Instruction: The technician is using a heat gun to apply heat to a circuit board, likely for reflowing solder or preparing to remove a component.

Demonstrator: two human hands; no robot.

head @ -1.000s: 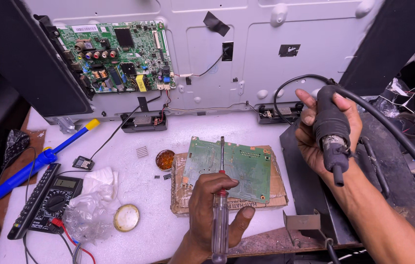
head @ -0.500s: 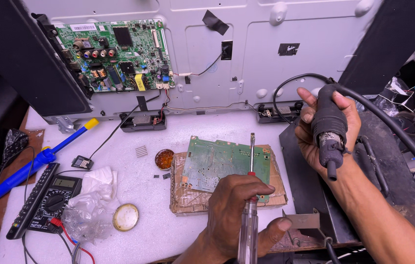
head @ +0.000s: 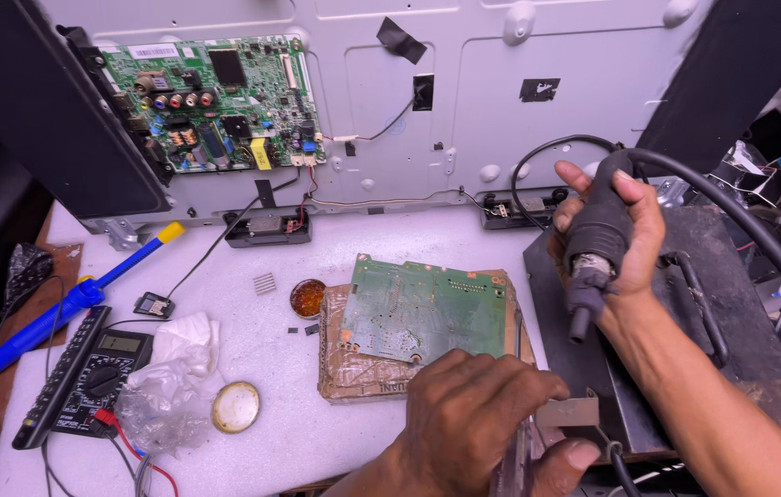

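Beside one green circuit board (head: pixel 427 308), right hand (head: pixel 607 235) grips one hot-air handpiece (head: pixel 597 248); left hand (head: pixel 473 428) curled.

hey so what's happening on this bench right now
A person is working on electronics at a white bench. The right hand holds up a black hot-air tool with a thick hose, nozzle pointing down, off to the right of a green circuit board that lies on a cardboard pad. The left hand rests at the board's near edge, gripping a slim tool. A multimeter and a blue solder sucker lie to the left.
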